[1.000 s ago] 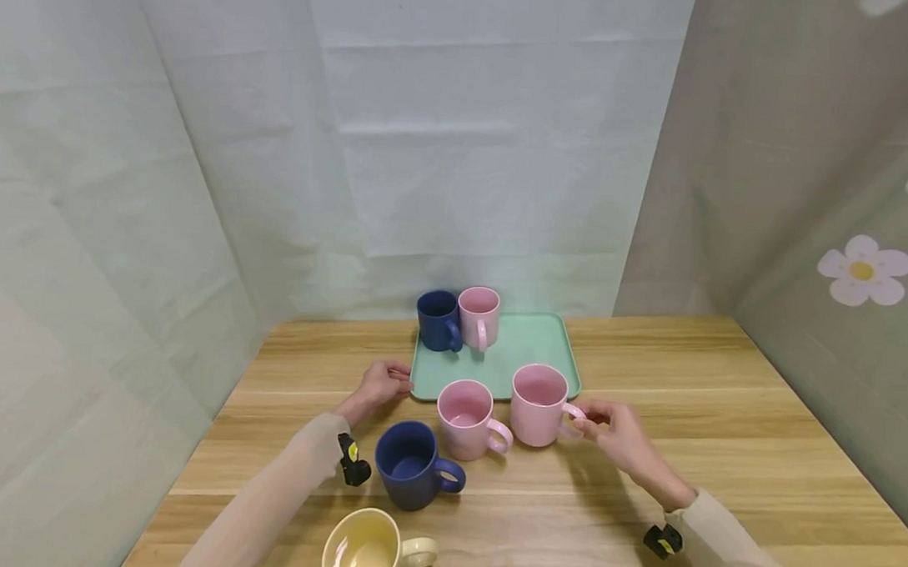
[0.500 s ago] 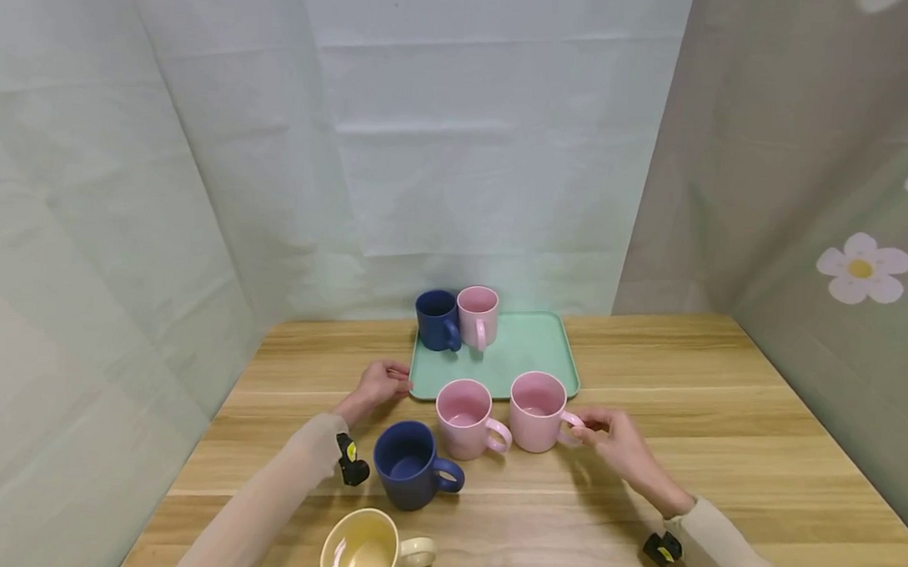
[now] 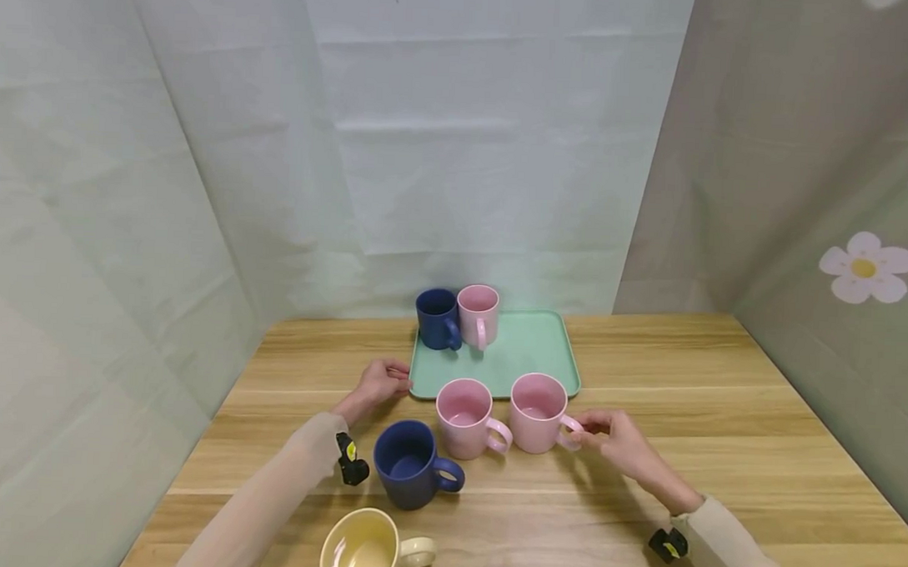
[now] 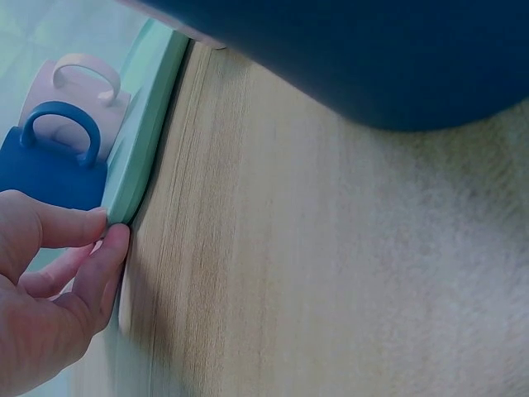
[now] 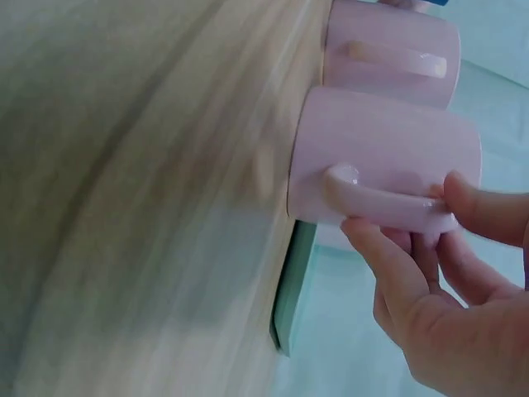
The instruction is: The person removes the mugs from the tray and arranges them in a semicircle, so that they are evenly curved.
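My right hand [image 3: 619, 444] pinches the handle of a pink mug [image 3: 537, 420], which stands upright on the table just in front of the green tray [image 3: 527, 353]. In the right wrist view, the thumb and fingers of the right hand [image 5: 463, 306] close around that handle [image 5: 388, 207]. My left hand [image 3: 379, 383] is at the tray's near left corner; in the left wrist view, thumb and finger pinch the tray's rim [image 4: 124, 198]. Another pink mug [image 3: 464, 426] stands left of the held one, its handle pointing right.
On the tray's left side, a navy mug [image 3: 437, 325] and a pink mug [image 3: 478, 313] stand side by side. A larger-looking navy mug [image 3: 406, 474] sits beside my left forearm, and a yellow mug [image 3: 362, 547] is nearest me. Pale cloth [image 3: 459, 150] hangs behind the table.
The pink mug in my right hand has come down slightly and towards me, then stopped beside the other pink mug. My left hand has stayed at the tray corner.
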